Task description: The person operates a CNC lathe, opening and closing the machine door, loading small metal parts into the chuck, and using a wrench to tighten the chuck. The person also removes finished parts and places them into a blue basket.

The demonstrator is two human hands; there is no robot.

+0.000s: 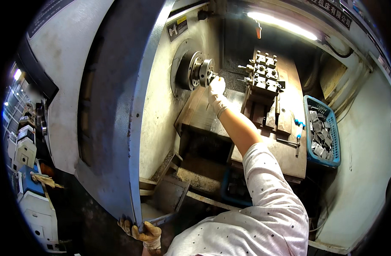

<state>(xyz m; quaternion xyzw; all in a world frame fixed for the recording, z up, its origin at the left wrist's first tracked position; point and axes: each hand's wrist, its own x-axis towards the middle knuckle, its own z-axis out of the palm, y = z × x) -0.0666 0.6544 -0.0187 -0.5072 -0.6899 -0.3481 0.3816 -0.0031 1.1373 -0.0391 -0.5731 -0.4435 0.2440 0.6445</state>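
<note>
My right hand [216, 88], in a whitish glove, reaches into the lathe at the front of the round steel chuck [207, 72]. Its fingers are closed at the chuck's face; a small metal piece seems to be there, too small and partly covered to name. My left hand [145, 232], in a stained glove, is wrapped round the lower edge of the blue machine door [138, 170].
Right of the chuck stands a tool post block [265, 72] with projecting tools. A blue basket [335, 132] of metal parts sits at the far right. Near it lie a blue air gun [299, 130] and a wrench [287, 141]. A lamp [282, 25] glows overhead.
</note>
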